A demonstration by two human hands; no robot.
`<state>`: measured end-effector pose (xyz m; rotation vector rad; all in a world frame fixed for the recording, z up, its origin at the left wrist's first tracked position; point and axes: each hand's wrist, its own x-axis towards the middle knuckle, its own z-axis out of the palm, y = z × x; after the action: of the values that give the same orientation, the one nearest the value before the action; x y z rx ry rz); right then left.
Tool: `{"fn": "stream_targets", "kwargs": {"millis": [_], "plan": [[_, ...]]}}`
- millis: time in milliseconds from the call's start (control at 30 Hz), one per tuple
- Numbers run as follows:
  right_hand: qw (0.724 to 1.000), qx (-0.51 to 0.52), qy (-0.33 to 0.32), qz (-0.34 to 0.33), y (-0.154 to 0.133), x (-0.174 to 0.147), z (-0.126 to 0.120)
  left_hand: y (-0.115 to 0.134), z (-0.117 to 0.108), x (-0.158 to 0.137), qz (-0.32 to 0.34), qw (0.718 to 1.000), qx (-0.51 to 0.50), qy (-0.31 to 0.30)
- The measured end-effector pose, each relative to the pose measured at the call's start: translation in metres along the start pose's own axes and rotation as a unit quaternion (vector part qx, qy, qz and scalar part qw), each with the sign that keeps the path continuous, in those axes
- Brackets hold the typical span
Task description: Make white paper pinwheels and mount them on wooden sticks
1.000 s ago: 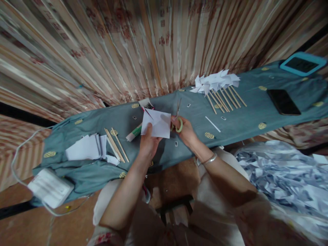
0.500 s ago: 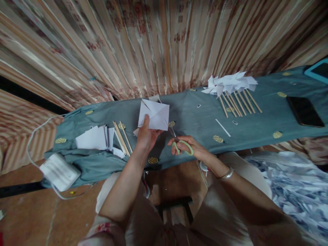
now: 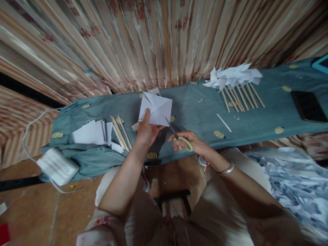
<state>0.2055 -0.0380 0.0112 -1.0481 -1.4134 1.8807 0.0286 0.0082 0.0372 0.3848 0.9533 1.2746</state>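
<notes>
A white square of paper [image 3: 160,108] with a slit at its upper left corner is held up above the cloth. My left hand [image 3: 148,131] is closed on its lower left part, thumb on top and fingers beneath. My right hand [image 3: 191,140] grips scissors [image 3: 185,144] with pale green handles. Their blades are slightly parted and reach the paper's lower right corner. Below and behind the held sheet, part of another pale piece [image 3: 135,126] shows on the cloth.
Left of my hands lie stacked white papers [image 3: 89,133], several wooden sticks [image 3: 120,133] and a white power strip [image 3: 58,166]. To the right are paper pinwheels [image 3: 234,77] on sticks, a thin paper strip [image 3: 223,123] and a black phone [image 3: 309,106]. A green cloth [image 3: 197,126] covers the narrow table.
The scissors have moved up and left, so their blades now meet the paper's lower right corner. The paper has tilted a little in my left hand. The camera view has shifted slightly.
</notes>
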Motion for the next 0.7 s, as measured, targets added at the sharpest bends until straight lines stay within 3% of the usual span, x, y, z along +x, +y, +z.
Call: {"fn": "stream_targets", "kwargs": {"millis": [700], "plan": [[0.999,0.031,0.019,-0.001,0.0050,0.0047,0.0037,-0.0031,-0.0022,0.0031,0.004,1.000,-0.026,0.005]]}}
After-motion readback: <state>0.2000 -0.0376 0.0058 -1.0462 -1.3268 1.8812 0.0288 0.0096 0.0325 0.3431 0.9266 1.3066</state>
